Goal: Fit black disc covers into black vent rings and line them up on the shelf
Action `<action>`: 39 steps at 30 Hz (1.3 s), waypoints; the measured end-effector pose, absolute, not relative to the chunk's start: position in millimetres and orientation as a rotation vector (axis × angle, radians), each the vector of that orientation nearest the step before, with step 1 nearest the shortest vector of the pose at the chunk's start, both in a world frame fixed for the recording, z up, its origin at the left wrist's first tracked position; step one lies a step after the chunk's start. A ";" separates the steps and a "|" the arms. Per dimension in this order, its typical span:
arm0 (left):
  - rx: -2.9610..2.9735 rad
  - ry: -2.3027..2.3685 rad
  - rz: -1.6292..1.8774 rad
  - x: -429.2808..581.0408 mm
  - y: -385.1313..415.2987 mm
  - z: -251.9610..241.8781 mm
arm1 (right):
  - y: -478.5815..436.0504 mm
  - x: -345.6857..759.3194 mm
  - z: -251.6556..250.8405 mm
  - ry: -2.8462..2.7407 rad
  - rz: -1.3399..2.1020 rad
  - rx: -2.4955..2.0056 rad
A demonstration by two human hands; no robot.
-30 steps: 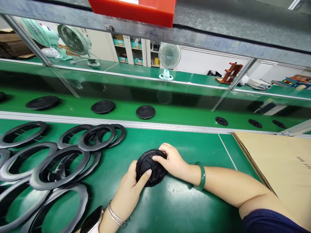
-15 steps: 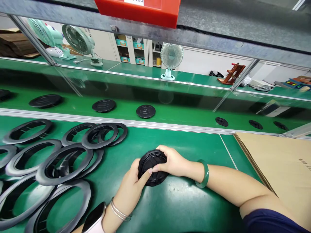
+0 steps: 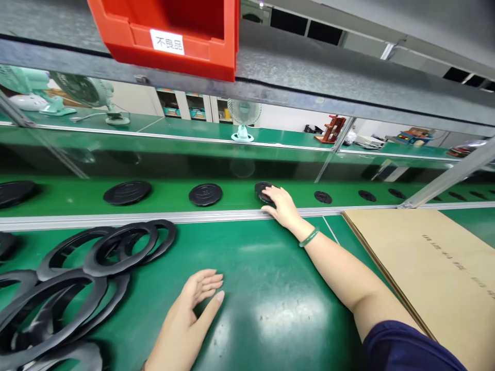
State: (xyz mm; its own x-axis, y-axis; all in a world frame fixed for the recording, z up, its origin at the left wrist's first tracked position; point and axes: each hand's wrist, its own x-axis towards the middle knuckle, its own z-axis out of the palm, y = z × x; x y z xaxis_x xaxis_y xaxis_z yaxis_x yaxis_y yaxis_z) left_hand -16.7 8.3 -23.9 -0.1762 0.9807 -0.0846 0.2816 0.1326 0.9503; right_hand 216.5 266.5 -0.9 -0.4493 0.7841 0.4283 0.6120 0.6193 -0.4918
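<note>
My right hand point(image 3: 281, 206) reaches over the metal rail point(image 3: 116, 219) and rests on a black round cap point(image 3: 262, 190) lying on the green conveyor belt point(image 3: 170, 193); its fingers curl over the cap's right side. My left hand point(image 3: 193, 304) hovers open above the green mat point(image 3: 263, 299), fingers spread, holding nothing. A pile of black rings point(image 3: 88, 268) lies to the left of that hand.
More black caps point(image 3: 205, 194) sit spaced along the belt on both sides. A sheet of cardboard point(image 3: 425, 263) covers the mat at the right. A red bin point(image 3: 170, 36) hangs on the shelf overhead. Small fans point(image 3: 243, 118) stand on the far bench.
Both hands held the black cap on the mat before. My right hand has carried it forward onto the conveyor belt, and my left hand has let go and opened.
</note>
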 end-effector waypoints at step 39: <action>0.453 0.996 0.912 -12.9 1.0 19.5 | 357.6 369.8 -29.6 -1.657 0.244 -2.036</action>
State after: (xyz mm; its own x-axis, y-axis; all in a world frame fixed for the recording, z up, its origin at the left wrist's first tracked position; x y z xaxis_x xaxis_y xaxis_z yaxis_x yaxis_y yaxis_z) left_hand -12.9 1.0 19.5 0.2322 0.8234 -0.5179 -0.4437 0.5634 0.6969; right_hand 369.8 357.6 -29.6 0.2432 0.9549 0.1703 0.8653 -0.1343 -0.4829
